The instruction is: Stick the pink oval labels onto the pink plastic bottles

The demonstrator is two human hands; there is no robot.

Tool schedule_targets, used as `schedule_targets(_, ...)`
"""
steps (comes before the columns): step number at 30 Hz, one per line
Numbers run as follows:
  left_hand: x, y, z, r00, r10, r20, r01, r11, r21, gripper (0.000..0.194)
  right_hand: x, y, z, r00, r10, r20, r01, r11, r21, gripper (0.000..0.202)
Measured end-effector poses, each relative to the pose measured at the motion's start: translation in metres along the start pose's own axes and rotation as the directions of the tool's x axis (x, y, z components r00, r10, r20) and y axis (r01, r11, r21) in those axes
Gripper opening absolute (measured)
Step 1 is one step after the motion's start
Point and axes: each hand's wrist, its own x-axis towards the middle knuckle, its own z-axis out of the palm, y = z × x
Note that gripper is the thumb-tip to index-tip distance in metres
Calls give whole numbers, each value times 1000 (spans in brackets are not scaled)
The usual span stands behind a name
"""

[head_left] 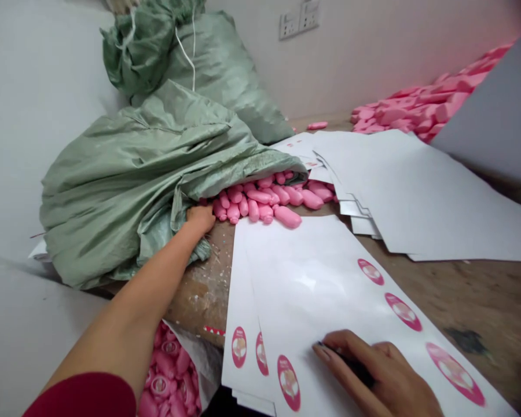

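Pink bottle-shaped pieces (260, 197) spill from the mouth of a green woven sack (156, 145) onto the table. My left hand (201, 219) reaches to the sack's opening at the left edge of these pieces; its fingertips are hidden, so its hold cannot be made out. White sheets (304, 289) with oval pink stickers (289, 382) lie in front of me. Over the top sheet, my right hand (369, 370) has its thumb and index finger close together at a small dark thing, too unclear to name.
More white sheets (425, 191) are stacked at the right. A pink heap (421, 107) lies at the back right. Another full green sack (230, 69) leans on the wall. Below the table edge, a bag (200, 353) holds stickered pink pieces (169, 370).
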Motion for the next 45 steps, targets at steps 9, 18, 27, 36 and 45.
schedule_targets(9, -59, 21, 6, 998, 29, -58, -50, 916, -399, 51, 4, -15, -15, 999, 30, -42, -32, 998, -56, 20)
schedule_targets(18, -193, 75, 33, 863, 15, 505, 501, -165, -850, 24, -2, -35, -17, 983, -180, 36, 183, 975, -124, 19)
schedule_targets(27, -207, 82, 42, 751, 54, 659, 622, -393, -677, 31, -3, -43, -9, 975, -223, 24, 223, 948, -226, 21)
schedule_targets(36, -215, 77, 60, 784, 87, 614, 607, -314, -730, 39, -3, -48, -7, 970, -243, 15, 234, 914, -331, 24)
schedule_targets(45, -216, 79, 61, 792, 87, 604, 595, -330, -733, 33, 3, -48, -12, 990, -105, 97, 119, 982, -148, 17)
